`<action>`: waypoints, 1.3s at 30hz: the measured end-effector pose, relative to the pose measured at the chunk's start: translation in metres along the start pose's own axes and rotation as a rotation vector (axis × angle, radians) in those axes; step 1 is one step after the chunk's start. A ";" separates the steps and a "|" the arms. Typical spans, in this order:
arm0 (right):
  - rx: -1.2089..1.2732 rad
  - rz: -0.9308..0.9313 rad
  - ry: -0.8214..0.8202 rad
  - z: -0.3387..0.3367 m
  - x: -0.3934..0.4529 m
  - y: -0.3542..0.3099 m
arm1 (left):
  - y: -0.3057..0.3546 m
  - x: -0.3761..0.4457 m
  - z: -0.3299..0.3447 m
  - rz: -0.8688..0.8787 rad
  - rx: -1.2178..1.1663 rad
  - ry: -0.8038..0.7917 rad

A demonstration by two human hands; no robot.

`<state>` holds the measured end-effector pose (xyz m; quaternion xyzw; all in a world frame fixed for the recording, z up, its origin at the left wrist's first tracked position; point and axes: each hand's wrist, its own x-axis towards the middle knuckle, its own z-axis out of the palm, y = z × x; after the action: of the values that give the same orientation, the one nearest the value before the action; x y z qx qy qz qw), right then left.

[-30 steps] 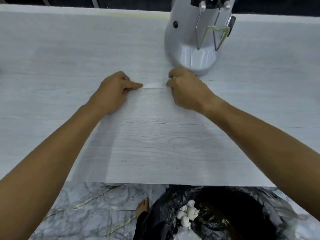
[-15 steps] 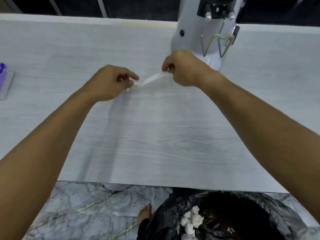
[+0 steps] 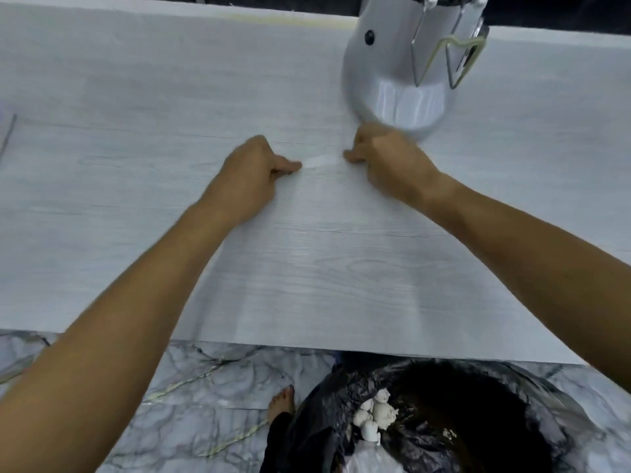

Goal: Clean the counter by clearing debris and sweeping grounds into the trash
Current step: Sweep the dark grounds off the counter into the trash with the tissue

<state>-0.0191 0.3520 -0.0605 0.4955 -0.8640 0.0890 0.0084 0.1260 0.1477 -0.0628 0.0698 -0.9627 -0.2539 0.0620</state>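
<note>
A small white strip of paper (image 3: 321, 162) lies stretched low on the pale wood-grain counter (image 3: 324, 285), in front of the silver coffee grinder. My left hand (image 3: 252, 172) pinches its left end and my right hand (image 3: 382, 158) pinches its right end, both with fingers curled. Below the counter's front edge stands a trash bin with a black bag (image 3: 461, 421), holding crumpled white tissues (image 3: 375, 418) and dark grounds.
The silver grinder (image 3: 403, 80) with a wire fork stands at the back right, just behind my right hand. A flat grey object (image 3: 6, 138) shows at the far left edge. Marble floor (image 3: 205, 404) and a bare foot (image 3: 281, 404) lie below.
Half a second ago both hands held the strip lifted and slanted above the counter; now they have lowered it back down flat to the surface in front of the grinder.
</note>
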 end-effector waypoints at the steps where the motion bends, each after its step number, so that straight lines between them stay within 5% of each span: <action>1: 0.025 0.006 0.000 -0.002 -0.025 0.003 | 0.017 -0.015 0.009 0.007 -0.011 -0.007; 8: 0.080 -0.027 -0.044 -0.027 -0.164 0.032 | 0.150 -0.119 0.068 -0.074 -0.140 -0.139; 14: 0.180 -0.111 0.043 -0.028 -0.083 -0.005 | 0.100 -0.109 0.030 -0.189 0.128 0.160; 17: 0.206 -0.229 -0.040 -0.009 -0.042 -0.042 | 0.070 -0.127 0.018 -0.358 0.199 0.210; 24: 0.175 -0.327 -0.091 -0.010 -0.064 -0.025 | 0.146 -0.157 0.076 -0.492 0.014 0.283; 32: 0.129 -0.203 -0.052 -0.050 -0.192 0.093 | 0.271 -0.135 0.146 -0.316 -0.118 0.082; 35: 0.153 -0.083 -0.008 -0.053 -0.210 0.113 | 0.257 -0.122 0.134 -0.187 -0.132 0.053; 39: 0.256 0.089 0.169 -0.045 -0.179 0.096 | 0.190 -0.073 0.088 -0.031 -0.039 0.216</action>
<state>-0.0133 0.5594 -0.0489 0.4443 -0.8631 0.2399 0.0137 0.1641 0.3662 -0.0505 0.1106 -0.9441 -0.2646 0.1626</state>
